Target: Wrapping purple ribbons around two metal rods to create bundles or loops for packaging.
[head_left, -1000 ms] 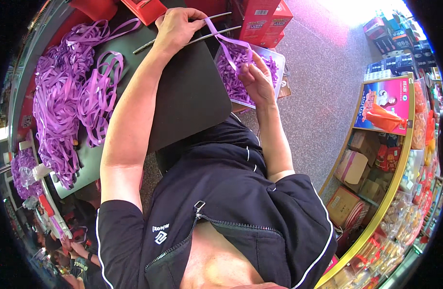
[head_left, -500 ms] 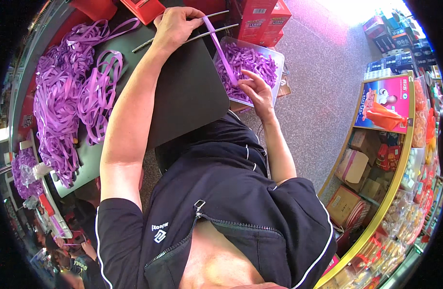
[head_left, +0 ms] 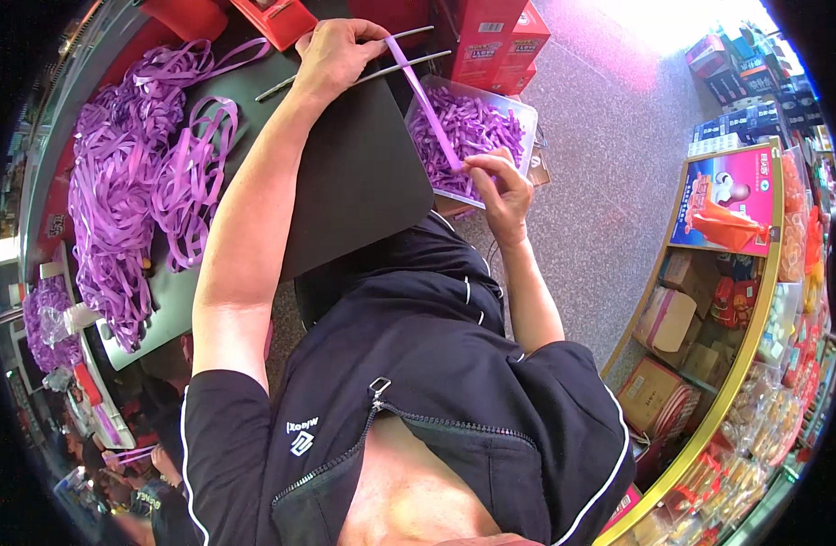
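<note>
A flat purple ribbon [head_left: 424,100] stretches taut between my two hands, slanting down to the right. My left hand [head_left: 332,60] pinches its upper end beside two thin metal rods [head_left: 404,65], which lie across the corner of the dark tabletop [head_left: 354,173]. My fingers hide part of the rods. Lower down, my right hand [head_left: 502,191] closes finger and thumb on the ribbon's other end. Below the ribbon stands a clear plastic bin [head_left: 530,127] full of short purple ribbon pieces [head_left: 477,123].
Long tangled purple ribbons [head_left: 118,191] heap on the table's left. A red box [head_left: 274,20] stands at the far edge, red cartons [head_left: 491,45] beyond the bin. Shelves with a gold edge [head_left: 755,364] curve along the right. At lower left another person's hand [head_left: 166,467] shows.
My right hand has moved down and slightly right, its fingers now closed on the ribbon's end. The ribbon spans a longer stretch. My left hand has barely shifted.
</note>
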